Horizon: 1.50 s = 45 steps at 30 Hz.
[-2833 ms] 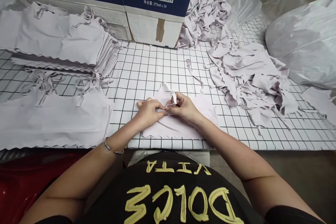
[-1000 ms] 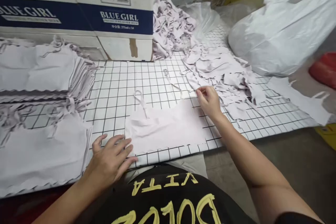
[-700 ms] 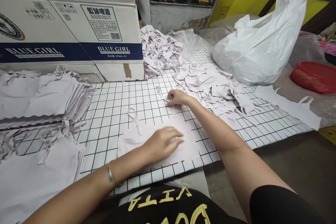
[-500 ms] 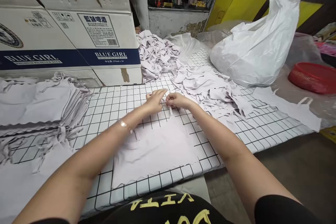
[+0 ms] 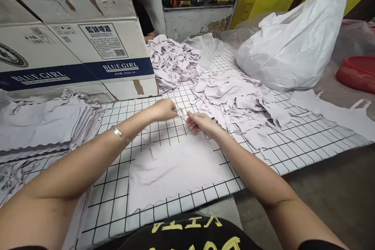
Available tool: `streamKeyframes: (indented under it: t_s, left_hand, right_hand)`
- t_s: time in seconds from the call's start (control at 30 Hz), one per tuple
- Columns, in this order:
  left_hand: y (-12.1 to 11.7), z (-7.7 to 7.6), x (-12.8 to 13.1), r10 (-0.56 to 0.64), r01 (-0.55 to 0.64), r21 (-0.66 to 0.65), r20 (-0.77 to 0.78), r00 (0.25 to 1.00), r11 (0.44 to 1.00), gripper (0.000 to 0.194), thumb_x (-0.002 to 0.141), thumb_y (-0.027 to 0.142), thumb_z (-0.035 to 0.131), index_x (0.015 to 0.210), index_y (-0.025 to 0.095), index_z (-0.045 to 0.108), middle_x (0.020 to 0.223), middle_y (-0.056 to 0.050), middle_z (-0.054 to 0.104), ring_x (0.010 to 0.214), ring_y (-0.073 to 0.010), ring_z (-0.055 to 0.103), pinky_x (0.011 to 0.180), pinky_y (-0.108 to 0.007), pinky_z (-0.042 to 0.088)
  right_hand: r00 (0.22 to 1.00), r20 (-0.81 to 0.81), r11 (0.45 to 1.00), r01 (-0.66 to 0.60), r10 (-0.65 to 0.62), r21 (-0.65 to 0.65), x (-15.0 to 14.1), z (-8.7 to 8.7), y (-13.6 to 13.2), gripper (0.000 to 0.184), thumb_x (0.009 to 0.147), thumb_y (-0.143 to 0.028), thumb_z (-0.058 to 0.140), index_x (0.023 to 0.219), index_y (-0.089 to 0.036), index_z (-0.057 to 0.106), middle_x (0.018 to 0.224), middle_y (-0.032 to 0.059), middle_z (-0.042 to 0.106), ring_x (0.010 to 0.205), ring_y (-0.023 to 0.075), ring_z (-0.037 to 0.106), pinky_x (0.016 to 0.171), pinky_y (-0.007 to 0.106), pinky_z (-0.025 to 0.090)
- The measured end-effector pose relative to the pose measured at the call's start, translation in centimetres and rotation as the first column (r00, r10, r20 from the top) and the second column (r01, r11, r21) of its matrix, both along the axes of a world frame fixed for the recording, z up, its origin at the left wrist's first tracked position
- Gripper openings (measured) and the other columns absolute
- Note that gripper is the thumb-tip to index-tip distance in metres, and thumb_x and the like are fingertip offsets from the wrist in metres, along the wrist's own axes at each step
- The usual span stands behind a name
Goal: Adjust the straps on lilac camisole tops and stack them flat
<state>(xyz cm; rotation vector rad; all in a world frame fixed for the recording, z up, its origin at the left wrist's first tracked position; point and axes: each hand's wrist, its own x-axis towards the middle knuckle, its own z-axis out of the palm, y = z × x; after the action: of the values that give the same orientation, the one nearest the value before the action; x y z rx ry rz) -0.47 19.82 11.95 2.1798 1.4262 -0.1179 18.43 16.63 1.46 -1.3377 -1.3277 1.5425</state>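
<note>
A pale lilac camisole [image 5: 175, 172] lies flat on the grid-patterned cloth in front of me, its wavy hem toward the table's near edge. My left hand [image 5: 165, 110] is closed in a pinch beyond its top edge, on a thin shoulder strap [image 5: 181, 112]. Close by on the right, my right hand [image 5: 200, 122] pinches the same strap between thumb and forefinger, its other fingers curled and slightly blurred. The strap spans the small gap between both hands. The camisole's other strap lies loose at its left top corner.
Stacked camisoles [image 5: 43, 121] lie at left before a large white carton [image 5: 117, 74]. Loose lilac pieces [image 5: 234, 97] and a crumpled heap [image 5: 175, 60] are beyond my hands. A white plastic bag [image 5: 287, 50], another camisole [image 5: 331, 113] and a red basket [image 5: 357, 74] are at right. Someone's arm [image 5: 150, 36] shows behind the carton.
My left hand has gone from stretched fingers to a closed pinch and moved slightly left. My right hand has shifted slightly right and down. The view has tilted a little.
</note>
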Motion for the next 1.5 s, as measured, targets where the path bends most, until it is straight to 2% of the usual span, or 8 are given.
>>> streamKeyframes:
  t_s: [0.13, 0.3, 0.43, 0.6, 0.8, 0.93, 1.3, 1.5]
  left_hand:
    - [-4.4, 0.6, 0.8, -0.235, 0.25, -0.092, 0.15, 0.96, 0.964, 0.027, 0.076, 0.044, 0.057, 0.076, 0.019, 0.068, 0.065, -0.001, 0.062, 0.06, -0.0161, 0.053, 0.057, -0.028, 0.036]
    - [-3.5, -2.1, 0.0, -0.287, 0.238, 0.177, 0.341, 0.895, 0.955, 0.061, 0.075, 0.019, 0.053, 0.135, 0.026, 0.05, 0.133, -0.004, 0.057, 0.117, -0.0226, 0.051, 0.095, -0.034, 0.038]
    - [-2.5, -5.9, 1.6, -0.386, 0.345, 0.183, 0.292, 0.875, 0.921, 0.041, 0.077, 0.018, 0.054, 0.116, 0.027, 0.065, 0.111, -0.002, 0.068, 0.11, -0.0241, 0.054, 0.1, -0.046, 0.029]
    - [-2.1, -7.9, 3.3, -0.294, 0.167, 0.332, 0.382, 0.876, 0.929, 0.022, 0.087, 0.031, 0.052, 0.09, 0.024, 0.072, 0.108, -0.003, 0.07, 0.111, -0.0247, 0.053, 0.101, -0.049, 0.021]
    - [-2.5, -8.6, 4.8, -0.524, 0.44, 0.29, 0.378, 0.763, 0.85, 0.036, 0.083, 0.032, 0.059, 0.118, 0.033, 0.065, 0.138, 0.0, 0.056, 0.13, -0.0255, 0.04, 0.104, -0.045, 0.016]
    - [-1.8, -8.8, 5.5, -0.355, 0.206, 0.361, 0.421, 0.835, 0.91, 0.02, 0.084, 0.023, 0.056, 0.087, 0.027, 0.075, 0.111, -0.001, 0.072, 0.114, -0.0249, 0.051, 0.099, -0.049, 0.015]
    - [0.7, -9.4, 5.4, -0.032, -0.035, 0.149, 0.421, 0.906, 0.988, 0.02, 0.083, 0.028, 0.057, 0.089, 0.026, 0.076, 0.101, -0.001, 0.074, 0.104, -0.0257, 0.056, 0.1, -0.05, 0.016]
    - [-5.3, -6.3, 1.7, -0.028, -0.019, 0.176, 0.259, 0.965, 0.984, 0.031, 0.079, 0.037, 0.065, 0.105, 0.021, 0.06, 0.109, -0.006, 0.065, 0.101, -0.0269, 0.053, 0.093, -0.045, 0.027]
  right_hand:
    - [0.827, -0.562, 0.918, -0.236, 0.017, -0.32, -0.9, 1.2, -2.8, 0.045, 0.107, -0.04, 0.035, 0.086, -0.012, 0.062, 0.083, 0.011, 0.066, 0.071, 0.019, 0.065, 0.071, 0.032, 0.057]
    - [0.746, -0.665, 0.879, -0.301, -0.024, -0.369, 0.2, 2.2, -4.1, 0.04, 0.106, -0.015, 0.024, 0.103, -0.004, 0.062, 0.094, 0.0151, 0.068, 0.084, 0.0195, 0.068, 0.078, 0.032, 0.058]
    - [0.702, -0.711, 0.894, -0.34, 0.035, -0.291, 1.4, 2.7, -5.0, 0.033, 0.105, -0.014, 0.029, 0.105, -0.004, 0.061, 0.096, 0.0155, 0.068, 0.086, 0.0221, 0.068, 0.085, 0.037, 0.057]
    - [0.742, -0.663, 0.911, -0.336, 0.098, -0.241, 3.4, 2.3, -7.0, 0.021, 0.091, -0.013, 0.063, 0.11, -0.006, 0.059, 0.106, 0.0164, 0.066, 0.099, 0.0245, 0.066, 0.098, 0.039, 0.05]
    - [0.768, -0.633, 0.924, -0.306, 0.098, -0.228, 4.1, 1.8, -8.0, 0.022, 0.089, -0.017, 0.069, 0.107, -0.008, 0.061, 0.105, 0.0151, 0.066, 0.098, 0.0237, 0.066, 0.096, 0.039, 0.052]
    - [0.787, -0.601, 0.91, -0.339, 0.137, -0.237, 4.7, 2.1, -8.9, 0.026, 0.087, -0.023, 0.075, 0.104, -0.008, 0.063, 0.106, 0.0158, 0.067, 0.1, 0.0247, 0.065, 0.097, 0.038, 0.051]
    - [0.892, -0.213, 0.86, -0.444, 0.398, -0.251, 6.7, 2.3, -10.2, 0.04, 0.081, -0.045, 0.08, 0.092, -0.008, 0.071, 0.089, 0.0127, 0.07, 0.078, 0.0184, 0.066, 0.072, 0.028, 0.054]
    - [0.983, -0.04, 0.974, -0.181, 0.177, -0.133, 6.6, 2.1, -8.8, 0.032, 0.077, -0.04, 0.082, 0.09, -0.012, 0.076, 0.088, 0.0077, 0.069, 0.063, 0.0105, 0.055, 0.054, 0.021, 0.044]
